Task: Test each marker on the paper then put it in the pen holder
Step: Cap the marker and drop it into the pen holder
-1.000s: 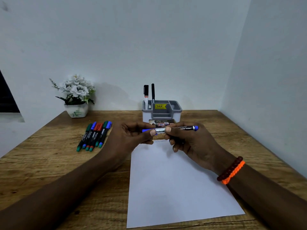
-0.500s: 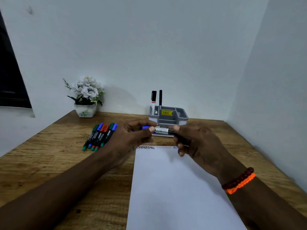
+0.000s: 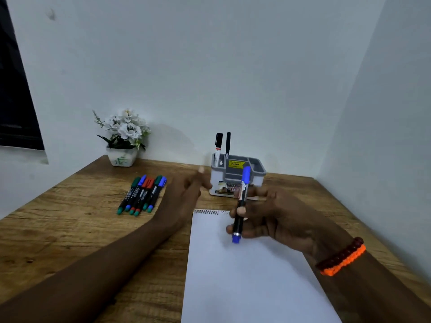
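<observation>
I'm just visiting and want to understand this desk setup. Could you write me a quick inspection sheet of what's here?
Surface: wooden desk in a corner of white walls.
Job's things: white paper with scribbles along its top edge; blue marker held nearly upright above the paper; six markers lying in a row to the left; grey pen holder at the back with two black pens standing in it.
Clutter: potted white flowers at the back left.
Hands: right hand grips the blue marker; left hand holds nothing, fingers blurred.
Cables: nothing seen.
Surroundings: dark window on the left; bracelets on the right wrist.
</observation>
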{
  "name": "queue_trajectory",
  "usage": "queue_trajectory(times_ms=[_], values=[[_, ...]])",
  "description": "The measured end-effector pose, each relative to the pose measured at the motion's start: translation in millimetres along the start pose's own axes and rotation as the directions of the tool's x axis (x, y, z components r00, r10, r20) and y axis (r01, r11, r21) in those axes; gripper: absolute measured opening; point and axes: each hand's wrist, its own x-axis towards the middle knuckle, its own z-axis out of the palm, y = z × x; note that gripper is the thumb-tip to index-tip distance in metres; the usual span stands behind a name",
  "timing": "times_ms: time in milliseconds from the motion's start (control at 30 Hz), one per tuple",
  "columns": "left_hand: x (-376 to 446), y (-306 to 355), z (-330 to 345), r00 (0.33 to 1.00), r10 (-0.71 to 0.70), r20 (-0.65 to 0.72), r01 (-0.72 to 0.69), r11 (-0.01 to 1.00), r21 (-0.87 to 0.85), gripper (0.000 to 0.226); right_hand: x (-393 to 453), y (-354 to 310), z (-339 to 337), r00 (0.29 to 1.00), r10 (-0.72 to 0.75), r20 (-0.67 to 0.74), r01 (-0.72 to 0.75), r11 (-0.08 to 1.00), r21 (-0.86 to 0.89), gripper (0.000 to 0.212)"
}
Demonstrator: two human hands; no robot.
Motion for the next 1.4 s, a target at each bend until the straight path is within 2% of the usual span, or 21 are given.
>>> queue_trajectory(times_ms=[67,133,167,233,300,367,500,633,733,867,1033,1067,1133,1200,1233,1267,1300,1400], values=[[2,-9,-2,0.990,0.137,0.024,-0.138,0.968,0.207,0.031,8,-18,-8,0.983,-0.116,-0.140,0.114,0.993,-0.027,0.070],[6,-17,-1,0.980,0.173,0.102,-0.197,0.926,0.322,0.013,20,-43,-24,0.927,-0.263,-0.269,0.243,0.964,-0.105,0.086],[8,-20,1,0.977,0.169,0.133,-0.205,0.916,0.345,0.009,29,-56,-33,0.890,-0.333,-0.310,0.294,0.941,-0.166,0.090],[10,-23,2,0.968,0.179,0.177,-0.233,0.901,0.365,0.004,50,-80,-53,0.810,-0.451,-0.374,0.336,0.881,-0.334,0.083],[11,-24,3,0.957,0.184,0.225,-0.259,0.890,0.375,0.009,74,-96,-70,0.753,-0.528,-0.391,0.312,0.811,-0.495,0.065],[12,-26,4,0.950,0.188,0.248,-0.274,0.885,0.377,0.012,98,-102,-80,0.732,-0.581,-0.356,0.288,0.737,-0.611,0.053],[14,-29,3,0.947,0.186,0.261,-0.276,0.889,0.365,0.011,136,-92,-88,0.671,-0.689,-0.274,0.197,0.522,-0.829,0.044],[15,-30,3,0.944,0.185,0.273,-0.279,0.889,0.363,0.013,159,-72,-98,0.715,-0.651,-0.254,0.069,0.428,-0.901,0.044],[16,-31,3,0.944,0.181,0.276,-0.276,0.892,0.358,0.012,169,-56,-102,0.769,-0.595,-0.236,0.050,0.424,-0.904,0.043],[16,-32,3,0.946,0.179,0.271,-0.273,0.889,0.366,0.013,173,-42,-103,0.775,-0.580,-0.250,0.064,0.466,-0.883,0.046],[15,-32,3,0.947,0.189,0.259,-0.276,0.891,0.360,0.013,156,-44,-96,0.801,-0.560,-0.212,0.096,0.470,-0.877,0.078],[15,-31,3,0.948,0.192,0.255,-0.277,0.892,0.358,0.013,150,-47,-94,0.788,-0.575,-0.218,0.106,0.477,-0.873,0.081],[14,-30,3,0.949,0.193,0.248,-0.273,0.898,0.346,0.012,134,-52,-89,0.705,-0.646,-0.294,0.090,0.493,-0.865,0.081],[13,-28,2,0.951,0.193,0.242,-0.270,0.902,0.338,0.012,113,-54,-77,0.595,-0.713,-0.371,0.078,0.511,-0.856,0.064],[12,-28,2,0.951,0.194,0.240,-0.270,0.901,0.340,0.013,101,-53,-67,0.566,-0.730,-0.383,0.088,0.515,-0.852,0.048],[12,-27,2,0.952,0.194,0.237,-0.270,0.899,0.346,0.014,89,-49,-57,0.568,-0.736,-0.369,0.097,0.504,-0.858,0.028],[11,-26,2,0.952,0.195,0.234,-0.270,0.896,0.352,0.015,78,-41,-46,0.607,-0.722,-0.331,0.099,0.482,-0.871,0.012],[8,-24,2,0.952,0.203,0.227,-0.281,0.874,0.397,0.017,46,-5,-15,0.801,-0.570,-0.183,0.069,0.392,-0.918,0.023]])
